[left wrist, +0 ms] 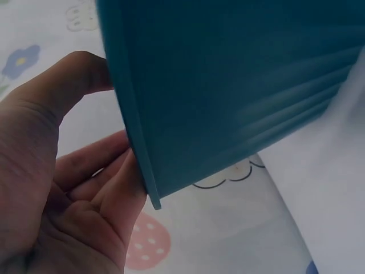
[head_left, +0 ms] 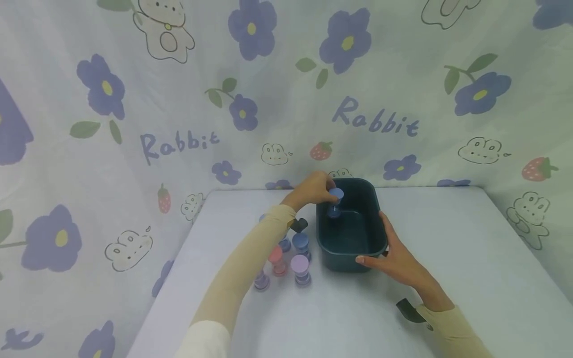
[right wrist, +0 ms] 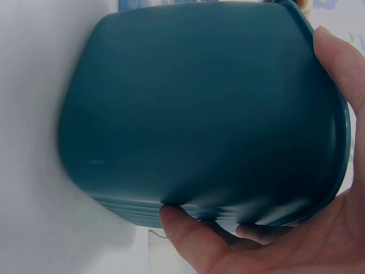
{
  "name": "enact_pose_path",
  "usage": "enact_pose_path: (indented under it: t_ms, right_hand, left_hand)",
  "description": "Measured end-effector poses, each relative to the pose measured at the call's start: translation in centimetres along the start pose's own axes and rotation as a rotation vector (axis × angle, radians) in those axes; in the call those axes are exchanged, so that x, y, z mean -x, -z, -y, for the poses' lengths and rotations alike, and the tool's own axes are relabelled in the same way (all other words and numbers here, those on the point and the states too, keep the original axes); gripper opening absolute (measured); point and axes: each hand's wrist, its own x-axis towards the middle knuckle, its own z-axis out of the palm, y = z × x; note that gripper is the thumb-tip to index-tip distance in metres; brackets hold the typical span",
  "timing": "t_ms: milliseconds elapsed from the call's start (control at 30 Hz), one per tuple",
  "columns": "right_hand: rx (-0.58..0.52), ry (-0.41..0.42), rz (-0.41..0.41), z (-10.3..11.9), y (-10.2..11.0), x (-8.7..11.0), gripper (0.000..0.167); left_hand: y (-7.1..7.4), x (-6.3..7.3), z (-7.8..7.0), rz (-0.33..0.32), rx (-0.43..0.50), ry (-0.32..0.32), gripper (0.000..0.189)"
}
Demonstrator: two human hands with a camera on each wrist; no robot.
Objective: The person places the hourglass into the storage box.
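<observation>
In the head view a dark teal plastic bin (head_left: 345,262) stands on the white table. My left hand (head_left: 315,189) reaches over its far left part and pinches a blue sand timer (head_left: 336,193) by its upper end, with the lower end hanging inside the bin. The left wrist view shows that hand (left wrist: 85,165) close against the bin wall (left wrist: 217,103), which hides the timer. My right hand (head_left: 400,261) grips the bin at its near right corner. Its thumb lies along the front and its fingers along the ribbed side (right wrist: 154,212).
Left of the bin stand several more sand timers: a lilac one (head_left: 300,264), a red one (head_left: 276,254), a blue one (head_left: 301,241) and others partly behind my left forearm. A patterned cloth (head_left: 277,89) hangs along the table's back edge.
</observation>
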Motion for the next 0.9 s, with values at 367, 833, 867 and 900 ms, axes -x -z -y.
enact_pose_path:
  t_ms: [367,833,867,900]
  right_hand:
    - [0.002,0.022,-0.004,-0.14,-0.08,-0.04,0.125]
    - [-0.006,0.036,-0.003,-0.18,-0.10,-0.06,0.124]
    - [-0.003,0.035,-0.003,-0.18,-0.09,-0.05,0.124]
    - [-0.002,0.034,-0.004,-0.18,-0.08,-0.04,0.124]
  left_hand:
    - [-0.04,-0.41,-0.14,0.048,-0.088,-0.006,0.046]
    - [-0.37,-0.94,-0.01,0.087,-0.189,-0.035,0.044]
    - [-0.35,-0.95,-0.04,0.090,-0.192,-0.037,0.043]
    - [-0.33,-0.97,-0.07,0.092,-0.196,-0.039,0.043]
